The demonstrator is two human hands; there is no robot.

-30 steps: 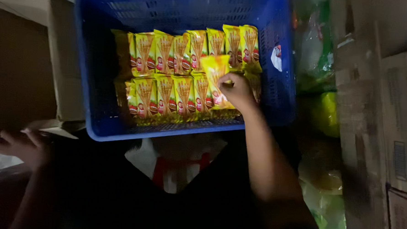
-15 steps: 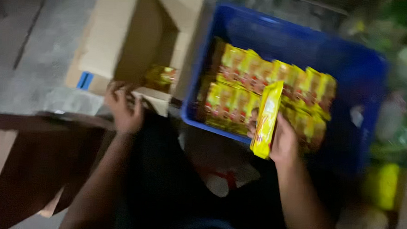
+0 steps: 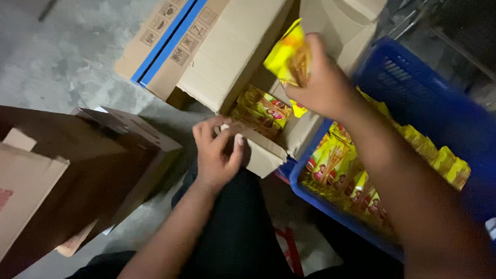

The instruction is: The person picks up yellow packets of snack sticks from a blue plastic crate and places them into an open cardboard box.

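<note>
Dim stockroom or shop back room: bare concrete floor (image 3: 51, 53) left of the hands, brown shipping cartons (image 3: 218, 49) standing open around them, a blue plastic crate (image 3: 422, 97) to the right packed with rows of identical yellow snack packets (image 3: 336, 165), more inside the nearest carton.

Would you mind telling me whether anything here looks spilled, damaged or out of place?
Nothing stands out. The yellow packets stand in rows in the blue crate, more lie inside the open carton, the right hand holds one packet, and the left hand grips a carton flap.
</note>
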